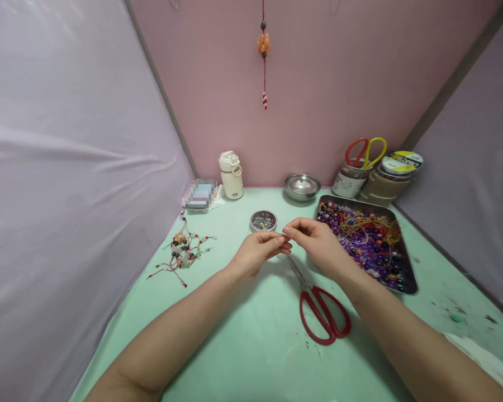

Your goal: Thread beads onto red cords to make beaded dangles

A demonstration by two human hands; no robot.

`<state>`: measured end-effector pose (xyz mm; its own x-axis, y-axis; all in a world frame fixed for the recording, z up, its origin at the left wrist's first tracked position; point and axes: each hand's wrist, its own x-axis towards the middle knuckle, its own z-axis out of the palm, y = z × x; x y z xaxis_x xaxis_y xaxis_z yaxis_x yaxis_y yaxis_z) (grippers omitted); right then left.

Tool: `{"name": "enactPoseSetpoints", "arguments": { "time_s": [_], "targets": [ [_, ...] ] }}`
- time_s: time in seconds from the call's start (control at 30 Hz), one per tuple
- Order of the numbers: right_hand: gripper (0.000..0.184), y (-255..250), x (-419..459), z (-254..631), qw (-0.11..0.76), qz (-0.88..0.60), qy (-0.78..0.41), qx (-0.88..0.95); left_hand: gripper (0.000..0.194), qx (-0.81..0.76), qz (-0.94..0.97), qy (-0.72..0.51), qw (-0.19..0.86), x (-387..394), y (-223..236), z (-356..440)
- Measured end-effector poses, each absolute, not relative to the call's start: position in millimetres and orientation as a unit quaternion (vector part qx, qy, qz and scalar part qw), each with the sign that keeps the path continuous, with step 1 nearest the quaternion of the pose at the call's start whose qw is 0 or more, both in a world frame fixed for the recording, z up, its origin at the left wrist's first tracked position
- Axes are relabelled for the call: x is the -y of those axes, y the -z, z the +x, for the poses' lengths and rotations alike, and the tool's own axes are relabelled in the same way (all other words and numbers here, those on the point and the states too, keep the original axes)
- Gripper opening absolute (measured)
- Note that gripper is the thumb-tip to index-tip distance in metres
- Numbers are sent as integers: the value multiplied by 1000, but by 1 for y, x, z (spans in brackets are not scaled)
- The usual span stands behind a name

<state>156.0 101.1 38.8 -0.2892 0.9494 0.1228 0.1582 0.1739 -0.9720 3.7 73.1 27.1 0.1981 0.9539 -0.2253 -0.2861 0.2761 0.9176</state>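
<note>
Over the middle of the table my left hand [263, 250] and my right hand [314, 239] meet, fingertips pinched close together. Whatever lies between them is too small to make out. Red-handled scissors [324, 315] lie just below the hands, blades pointing up toward my left fingers. Behind my left hand stands a small round dish [264, 221] of tiny shiny pieces. A dark metal tray [411, 282] of purple, black and clear beads with tangled cords is to the right, partly covered by my right forearm.
Strung bead pieces [184, 248] with red cords lie at left. Along the back are a cream bottle [232, 176], a steel bowl [302, 187], a tin with scissors [351, 180] and a lidded jar [388, 181]. A beaded cord [264, 44] hangs on the pink wall.
</note>
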Motion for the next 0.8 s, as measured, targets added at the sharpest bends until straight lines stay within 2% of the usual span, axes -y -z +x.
{"name": "enactPoseSetpoints", "arguments": {
  "time_s": [0.8],
  "targets": [
    [24,-31,-101,156,414,-444,-488,627,22,-465,362,-465,661,-72,-28,3]
  ]
}}
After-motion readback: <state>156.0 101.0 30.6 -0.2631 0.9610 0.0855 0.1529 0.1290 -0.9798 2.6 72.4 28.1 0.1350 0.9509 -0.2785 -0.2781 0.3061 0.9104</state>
